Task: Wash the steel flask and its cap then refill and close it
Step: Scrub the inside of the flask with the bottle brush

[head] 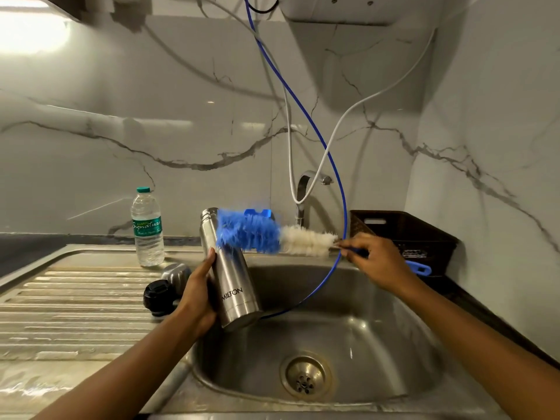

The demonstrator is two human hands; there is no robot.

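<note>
A: Surface?
B: Steel worktop (75,298) with a ribbed drainboard, sink (378,344) at its right end, marble wall (151,116) behind. Water bottle (147,228) at the back edge, dark basket (409,234) in the back right corner.
A: Hands?
B: Left hand (197,298) grips the steel flask (233,286) low on its body, tilted, uncapped, over the sink's left edge. Right hand (375,262) pinches the bottle brush (251,231) handle; blue bristles against the flask's neck, blurred. Black cap (159,297) on the drainboard, just left of the left hand.

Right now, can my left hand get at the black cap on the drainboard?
Probably not yet. The black cap lies on the drainboard close beside the left hand with nothing between them, but that hand grips the steel flask, so it would need freeing first.
</note>
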